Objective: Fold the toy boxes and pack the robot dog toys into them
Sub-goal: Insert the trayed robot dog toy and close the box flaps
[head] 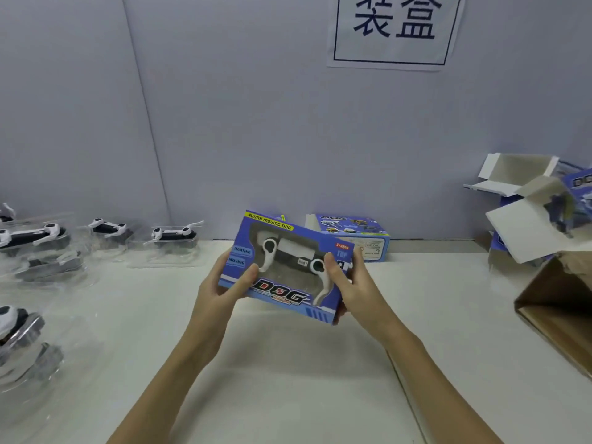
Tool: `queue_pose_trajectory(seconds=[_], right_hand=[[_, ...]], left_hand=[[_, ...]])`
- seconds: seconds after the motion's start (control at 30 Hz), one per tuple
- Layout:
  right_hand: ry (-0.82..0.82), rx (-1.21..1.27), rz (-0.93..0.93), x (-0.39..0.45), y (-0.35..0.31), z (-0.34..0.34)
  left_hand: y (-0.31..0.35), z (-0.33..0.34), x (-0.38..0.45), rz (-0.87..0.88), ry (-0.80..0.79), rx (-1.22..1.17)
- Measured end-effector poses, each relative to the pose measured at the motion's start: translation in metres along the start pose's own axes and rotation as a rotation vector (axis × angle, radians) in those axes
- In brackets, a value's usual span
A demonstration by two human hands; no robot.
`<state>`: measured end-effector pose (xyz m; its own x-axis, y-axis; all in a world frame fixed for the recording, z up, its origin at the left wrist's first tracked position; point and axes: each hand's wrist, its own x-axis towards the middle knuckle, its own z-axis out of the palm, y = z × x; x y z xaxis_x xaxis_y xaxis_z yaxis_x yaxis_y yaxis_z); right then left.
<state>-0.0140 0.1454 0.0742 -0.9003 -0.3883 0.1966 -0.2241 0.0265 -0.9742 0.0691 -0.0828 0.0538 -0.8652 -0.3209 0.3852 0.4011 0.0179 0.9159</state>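
Forearms reach in from the bottom edge, and between them you hold a blue toy box (285, 267) up off the white table (304, 379), tilted with its right end lower. Your left hand (221, 283) grips the box's left end, thumb curled over the front face near the "DOG" lettering. Your right hand (349, 283) grips the right end, thumb laid on the clear window. Through that window a white and black robot dog toy (288, 254) shows, already inside the box.

Off to your left, more robot dog toys in clear trays (173, 240) sit in a loose group on the table, some blurred at the frame edge. Just behind the held box, a second blue box (352, 235) stands on the table against the wall. To your right, a brown carton (557, 315) lies open, with a pile of unfolded boxes (528, 213) beyond it, white flaps up. On the grey wall (256, 123) above hangs a paper sign (394, 27) with two printed characters.
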Motion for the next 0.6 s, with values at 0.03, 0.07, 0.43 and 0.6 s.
queue_pose_trajectory(seconds=[0.03, 0.07, 0.43, 0.6], right_hand=[[-0.057, -0.006, 0.035, 0.0, 0.0, -0.002], [-0.104, -0.017, 0.067, -0.001, 0.0, -0.005], [0.246, 0.528, -0.132, -0.007, -0.045, -0.038], [0.531, 0.76, -0.668, -0.018, -0.065, -0.069]], left_hand=[[-0.001, -0.002, 0.001, 0.002, 0.006, -0.002], [-0.001, -0.006, 0.002, -0.001, 0.013, -0.001], [0.0, -0.012, 0.008, -0.09, 0.113, -0.127], [-0.01, -0.011, 0.009, -0.134, 0.05, -0.036]])
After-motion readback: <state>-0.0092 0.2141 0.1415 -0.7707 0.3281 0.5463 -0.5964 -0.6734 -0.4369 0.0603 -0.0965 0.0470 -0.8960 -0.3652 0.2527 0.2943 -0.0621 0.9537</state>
